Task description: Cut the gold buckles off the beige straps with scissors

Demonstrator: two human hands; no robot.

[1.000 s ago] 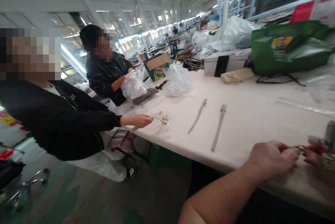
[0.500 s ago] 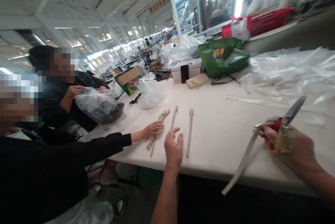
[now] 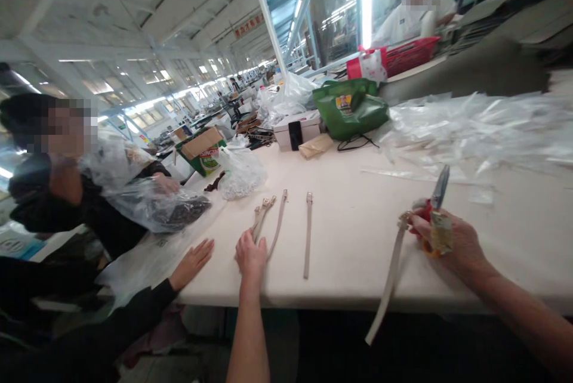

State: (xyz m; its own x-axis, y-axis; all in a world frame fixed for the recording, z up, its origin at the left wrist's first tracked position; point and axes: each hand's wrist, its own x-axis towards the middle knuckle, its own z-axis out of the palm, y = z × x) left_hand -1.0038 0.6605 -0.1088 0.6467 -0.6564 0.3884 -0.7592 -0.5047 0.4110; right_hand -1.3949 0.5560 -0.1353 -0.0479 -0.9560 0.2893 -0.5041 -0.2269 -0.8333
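My left hand (image 3: 250, 256) is over a small bundle of pale buckled straps (image 3: 264, 209), its fingers curled down around them; their lower ends are hidden. A single strap (image 3: 280, 216) lies just right of the bundle, partly beside my fingers. Farther right, another buckled strap (image 3: 308, 240) lies straight on the table, untouched. My right hand (image 3: 461, 249) is closed around scissors (image 3: 441, 186) with red-orange handles and tape wrapping, blades pointing up and away. Between its thumb and fingers it also pinches the buckle end of one strap (image 3: 388, 287), which hangs past the table edge.
A co-worker's hand (image 3: 192, 263) lies flat on the table at left. Another person (image 3: 67, 180) handles a clear bag (image 3: 156, 210) of dark items. Behind are a bag of white pieces (image 3: 242, 174), a white box (image 3: 298, 129), a green bag (image 3: 351, 108) and plastic sleeves (image 3: 483, 126).
My left hand has moved left onto the strap bundle and curled over it. The co-worker's hand has withdrawn from the bundle to the left. My right hand still holds scissors and strap.
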